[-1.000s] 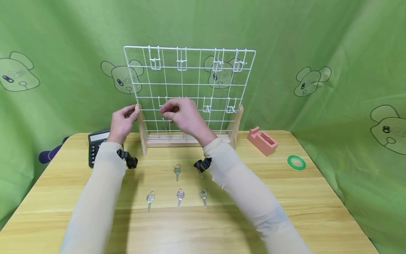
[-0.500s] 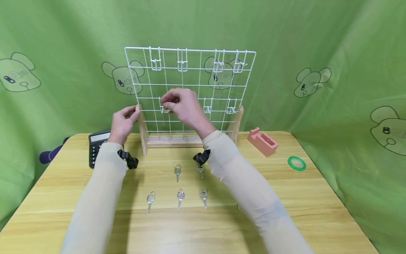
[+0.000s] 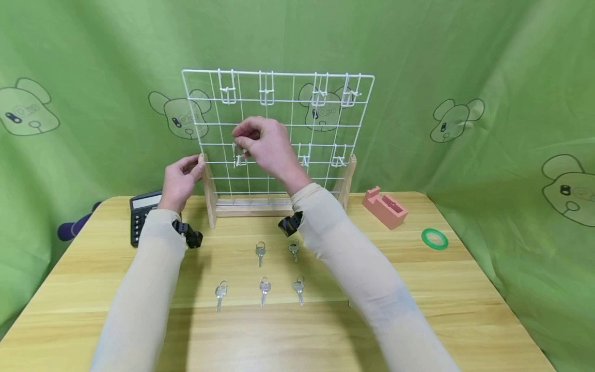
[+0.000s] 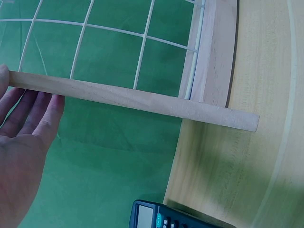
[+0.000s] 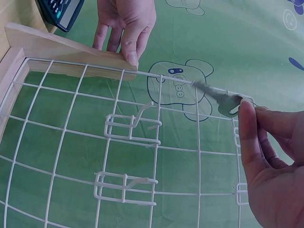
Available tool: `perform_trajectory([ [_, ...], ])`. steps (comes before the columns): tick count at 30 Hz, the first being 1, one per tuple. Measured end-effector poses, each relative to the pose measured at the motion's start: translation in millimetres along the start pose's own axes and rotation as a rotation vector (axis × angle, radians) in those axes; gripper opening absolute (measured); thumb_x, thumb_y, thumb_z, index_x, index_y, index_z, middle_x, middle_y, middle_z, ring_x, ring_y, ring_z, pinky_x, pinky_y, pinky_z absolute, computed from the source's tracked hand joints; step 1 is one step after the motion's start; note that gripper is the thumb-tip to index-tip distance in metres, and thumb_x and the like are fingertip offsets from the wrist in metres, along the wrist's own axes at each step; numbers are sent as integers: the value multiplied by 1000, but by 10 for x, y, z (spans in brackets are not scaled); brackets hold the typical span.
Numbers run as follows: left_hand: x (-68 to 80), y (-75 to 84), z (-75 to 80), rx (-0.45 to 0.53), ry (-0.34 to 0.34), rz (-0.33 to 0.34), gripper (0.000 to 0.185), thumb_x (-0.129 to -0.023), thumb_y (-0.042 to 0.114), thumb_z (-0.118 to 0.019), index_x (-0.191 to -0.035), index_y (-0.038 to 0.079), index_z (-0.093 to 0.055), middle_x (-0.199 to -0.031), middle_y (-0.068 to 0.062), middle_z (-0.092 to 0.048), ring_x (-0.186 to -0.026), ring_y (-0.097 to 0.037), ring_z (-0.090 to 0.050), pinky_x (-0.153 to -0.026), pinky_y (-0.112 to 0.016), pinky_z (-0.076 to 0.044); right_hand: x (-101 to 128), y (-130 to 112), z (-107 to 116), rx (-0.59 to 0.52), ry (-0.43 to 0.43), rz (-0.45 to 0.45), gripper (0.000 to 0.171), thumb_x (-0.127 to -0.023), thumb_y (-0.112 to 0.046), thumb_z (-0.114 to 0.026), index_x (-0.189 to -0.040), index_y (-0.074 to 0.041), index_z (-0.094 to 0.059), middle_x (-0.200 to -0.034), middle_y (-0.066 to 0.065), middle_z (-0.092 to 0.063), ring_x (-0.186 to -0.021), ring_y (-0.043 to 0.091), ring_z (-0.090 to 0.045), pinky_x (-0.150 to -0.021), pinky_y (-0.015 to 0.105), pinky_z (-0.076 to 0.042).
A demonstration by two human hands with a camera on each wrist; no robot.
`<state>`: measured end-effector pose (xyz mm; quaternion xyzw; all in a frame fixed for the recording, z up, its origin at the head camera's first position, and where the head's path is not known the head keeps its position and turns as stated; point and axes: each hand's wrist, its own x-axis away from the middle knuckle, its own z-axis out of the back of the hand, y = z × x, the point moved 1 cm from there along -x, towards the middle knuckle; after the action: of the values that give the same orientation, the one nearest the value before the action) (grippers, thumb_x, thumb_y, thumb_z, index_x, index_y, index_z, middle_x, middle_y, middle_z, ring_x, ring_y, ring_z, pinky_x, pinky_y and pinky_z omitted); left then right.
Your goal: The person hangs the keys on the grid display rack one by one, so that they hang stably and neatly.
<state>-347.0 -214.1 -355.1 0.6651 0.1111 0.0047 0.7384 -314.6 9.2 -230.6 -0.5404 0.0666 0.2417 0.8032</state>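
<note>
Now the right hand (image 3: pixel 271 150) pinches a key (image 5: pixel 219 97) in front of the white wire rack (image 3: pixel 297 74)!
It's nipped by the ring end, blurred, near a lower hook (image 3: pixel 240 161); the left hand (image 3: pixel 178 181) grips the wooden upright (image 3: pixel 210 199), a calculator (image 3: pixel 146 200) near that hand, and five more keys (image 3: pixel 264 287) lie on the table (image 3: pixel 418 310).

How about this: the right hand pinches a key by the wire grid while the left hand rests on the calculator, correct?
No: the left hand isn't on the calculator; the left wrist view shows it gripping the wooden upright. The right hand does pinch a key by the wire grid.
</note>
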Motion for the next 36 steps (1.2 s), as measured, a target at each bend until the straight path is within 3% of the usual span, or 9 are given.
perform_trajectory([
  [7,-6,-14,-2,10,-2,-6,43,-100,14,-59,-139,0,-50,-134,-20,-54,-119,-27,-54,-99,-26,-50,-47,-17,21,18,4,9,12,-92,2,-66,-102,-3,-69,-91,6,-66,-81,18,-65,-72,22,-59],
  [15,7,-2,-4,12,-1,-3,43,-100,14,-58,-140,-1,-49,-135,-20,-53,-121,-28,-53,-100,-27,-50,-136,-127,73,26,1,60,12,-92,3,-65,-103,0,-68,-93,8,-67,-87,25,-65,-74,25,-59],
  [22,14,4,-3,22,1,3,43,-100,14,-58,-140,0,-50,-134,-20,-54,-120,-28,-53,-99,-27,-50,-190,-249,66,29,23,52,11,-93,0,-65,-103,-4,-68,-94,7,-67,-85,21,-65,-72,25,-59],
  [36,16,-3,-8,13,3,7,43,-100,15,-59,-140,1,-50,-134,-19,-54,-119,-26,-54,-99,-26,-50,-335,-380,48,-150,121,40,11,-90,6,-66,-101,3,-67,-91,11,-66,-82,20,-66,-73,20,-59],
])
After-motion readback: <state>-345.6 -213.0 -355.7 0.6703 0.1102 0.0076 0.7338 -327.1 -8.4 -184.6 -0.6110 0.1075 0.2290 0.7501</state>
